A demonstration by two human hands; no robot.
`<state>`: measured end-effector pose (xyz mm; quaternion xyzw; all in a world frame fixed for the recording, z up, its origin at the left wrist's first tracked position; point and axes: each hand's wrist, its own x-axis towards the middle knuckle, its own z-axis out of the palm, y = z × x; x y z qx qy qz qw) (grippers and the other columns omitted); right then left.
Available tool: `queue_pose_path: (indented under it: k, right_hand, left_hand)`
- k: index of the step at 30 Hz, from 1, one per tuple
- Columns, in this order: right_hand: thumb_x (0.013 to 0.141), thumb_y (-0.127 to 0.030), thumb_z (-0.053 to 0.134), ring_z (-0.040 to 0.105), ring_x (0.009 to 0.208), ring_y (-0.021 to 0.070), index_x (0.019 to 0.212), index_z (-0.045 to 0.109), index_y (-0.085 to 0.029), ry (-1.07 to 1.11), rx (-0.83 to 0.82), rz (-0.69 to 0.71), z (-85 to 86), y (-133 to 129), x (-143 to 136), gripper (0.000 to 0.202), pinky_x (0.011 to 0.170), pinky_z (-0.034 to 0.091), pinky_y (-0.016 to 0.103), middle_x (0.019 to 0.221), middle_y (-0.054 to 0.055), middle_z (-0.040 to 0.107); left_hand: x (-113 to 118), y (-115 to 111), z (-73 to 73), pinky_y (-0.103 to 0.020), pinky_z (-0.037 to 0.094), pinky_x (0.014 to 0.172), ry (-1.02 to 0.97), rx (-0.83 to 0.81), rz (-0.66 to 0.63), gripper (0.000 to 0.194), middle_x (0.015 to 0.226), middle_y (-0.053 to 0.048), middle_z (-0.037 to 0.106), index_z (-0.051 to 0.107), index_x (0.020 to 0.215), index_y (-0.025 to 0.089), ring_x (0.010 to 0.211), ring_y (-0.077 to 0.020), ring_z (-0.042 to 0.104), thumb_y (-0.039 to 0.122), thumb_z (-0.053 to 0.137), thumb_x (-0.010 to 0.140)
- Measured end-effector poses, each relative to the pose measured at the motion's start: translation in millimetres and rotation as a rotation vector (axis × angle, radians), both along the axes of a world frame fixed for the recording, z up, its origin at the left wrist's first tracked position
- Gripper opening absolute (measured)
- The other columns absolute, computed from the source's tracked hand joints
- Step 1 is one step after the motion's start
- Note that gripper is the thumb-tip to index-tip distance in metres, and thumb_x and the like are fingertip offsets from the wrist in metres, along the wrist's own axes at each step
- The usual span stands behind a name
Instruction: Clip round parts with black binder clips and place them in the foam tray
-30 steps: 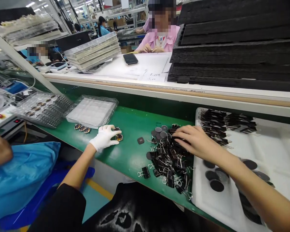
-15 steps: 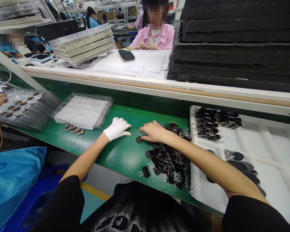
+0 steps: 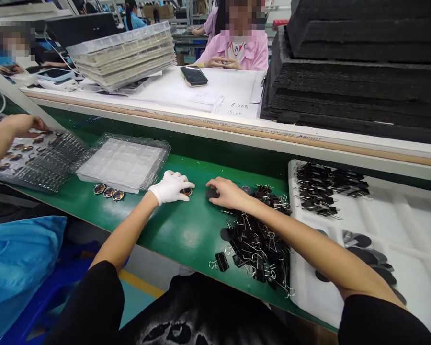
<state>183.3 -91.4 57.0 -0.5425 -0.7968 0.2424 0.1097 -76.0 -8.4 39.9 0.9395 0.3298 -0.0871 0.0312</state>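
My left hand [image 3: 171, 188], in a white glove, has its thumb and fingers round a small shiny round part [image 3: 187, 191] on the green bench [image 3: 179, 230]. Opposite it, my bare right hand [image 3: 224, 192] curls its fingertips around a dark round piece [image 3: 211, 193] at the bench surface. A heap of black binder clips [image 3: 258, 244] lies below and beside my right wrist. Three shiny round parts [image 3: 108, 192] sit in a row to the left of my gloved hand, in front of a clear plastic tray [image 3: 120, 163].
A white tray [image 3: 409, 230] with clips and dark discs stands at right, under my right forearm. At far left a person's hand [image 3: 28, 125] reaches over stacked trays [image 3: 53, 163]. A shelf edge [image 3: 208, 125] runs behind the bench.
A shiny round part now shows at my gloved fingertips. My right fingers have closed in around a dark piece. The neighbour's hand has moved right over the trays; the view has shifted slightly.
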Motion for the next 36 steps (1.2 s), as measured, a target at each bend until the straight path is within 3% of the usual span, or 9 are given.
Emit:
queue_pose_path:
  k: [4, 8, 11, 16, 20, 24, 28, 32, 36]
  right_hand:
    - [0.081, -0.022, 0.082, 0.068, 0.091, 0.0225, 0.110, 0.071, -0.019, 0.072, 0.031, -0.065, -15.9, 19, -6, 0.032, 0.077, 0.049, 0.031, 0.109, 0.008, 0.073]
    - [0.087, -0.017, 0.076, 0.070, 0.101, 0.0233, 0.100, 0.078, -0.020, 0.057, 0.068, -0.041, -32.7, 31, -4, 0.014, 0.088, 0.051, 0.035, 0.114, 0.008, 0.075]
    - [0.093, -0.015, 0.069, 0.070, 0.111, 0.0232, 0.101, 0.081, -0.023, 0.041, 0.070, 0.033, -40.5, 36, 3, 0.017, 0.096, 0.051, 0.035, 0.122, 0.006, 0.076]
    - [0.098, -0.018, 0.062, 0.066, 0.120, 0.0287, 0.105, 0.083, -0.026, -0.022, 0.088, 0.116, -41.4, 35, 9, 0.023, 0.096, 0.048, 0.041, 0.130, 0.007, 0.075]
    - [0.105, -0.024, 0.051, 0.062, 0.120, 0.0283, 0.112, 0.079, -0.023, -0.127, 0.181, 0.236, -39.3, 30, 11, 0.029, 0.095, 0.040, 0.042, 0.123, 0.011, 0.076]
    - [0.108, -0.022, 0.034, 0.062, 0.105, 0.0266, 0.120, 0.072, -0.017, -0.230, 0.247, 0.366, -37.0, 29, 13, 0.040, 0.092, 0.035, 0.040, 0.101, 0.015, 0.076]
    - [0.099, -0.011, 0.036, 0.060, 0.094, 0.0257, 0.123, 0.062, -0.013, -0.204, 0.247, 0.423, -36.5, 30, 21, 0.035, 0.095, 0.035, 0.039, 0.101, 0.016, 0.071]
    - [0.090, -0.009, 0.042, 0.061, 0.093, 0.0247, 0.109, 0.053, -0.019, -0.059, 0.154, 0.322, -36.5, 28, 29, 0.024, 0.094, 0.037, 0.039, 0.105, 0.012, 0.068]
    - [0.083, -0.010, 0.045, 0.063, 0.093, 0.0270, 0.103, 0.047, -0.022, -0.012, 0.114, 0.295, -35.7, 30, 29, 0.024, 0.095, 0.038, 0.043, 0.104, 0.012, 0.069]
  left_hand:
    - [40, -7, -16.5, -0.046, 0.032, 0.094, -0.099, 0.074, 0.092, 0.052, 0.104, -0.013, 0.070, 0.072, 0.114, 0.021, 0.104, -0.0323, 0.062, 0.066, 0.063, 0.090]
    - [63, -15, -32.0, -0.044, 0.031, 0.089, -0.151, 0.102, 0.156, 0.060, 0.100, -0.013, 0.070, 0.068, 0.111, 0.017, 0.100, -0.0329, 0.064, 0.072, 0.060, 0.090]
    - [63, -17, -38.1, -0.043, 0.031, 0.089, -0.181, 0.079, 0.168, 0.060, 0.102, -0.011, 0.071, 0.067, 0.117, 0.018, 0.102, -0.0324, 0.066, 0.071, 0.062, 0.090]
    - [60, -17, -40.7, -0.041, 0.031, 0.087, -0.215, 0.029, 0.200, 0.065, 0.108, -0.010, 0.074, 0.062, 0.128, 0.017, 0.105, -0.0321, 0.067, 0.069, 0.067, 0.089]
    - [63, -19, -41.6, -0.040, 0.031, 0.088, -0.221, -0.006, 0.235, 0.065, 0.107, -0.011, 0.074, 0.060, 0.130, 0.016, 0.106, -0.0318, 0.068, 0.067, 0.067, 0.090]
    - [64, -21, -43.4, -0.040, 0.031, 0.088, -0.228, -0.006, 0.247, 0.065, 0.108, -0.013, 0.074, 0.057, 0.134, 0.015, 0.104, -0.0318, 0.069, 0.065, 0.065, 0.092]
    - [64, -22, -44.6, -0.039, 0.032, 0.089, -0.238, 0.008, 0.249, 0.065, 0.109, -0.013, 0.075, 0.055, 0.135, 0.015, 0.105, -0.0313, 0.069, 0.063, 0.065, 0.093]
    - [63, -23, -44.4, -0.040, 0.033, 0.089, -0.248, 0.014, 0.257, 0.067, 0.108, -0.011, 0.075, 0.054, 0.137, 0.015, 0.106, -0.0310, 0.069, 0.064, 0.067, 0.092]
    - [61, -29, -42.4, -0.041, 0.035, 0.088, -0.259, 0.070, 0.228, 0.054, 0.111, -0.010, 0.072, 0.059, 0.132, 0.022, 0.105, -0.0302, 0.068, 0.061, 0.063, 0.095]
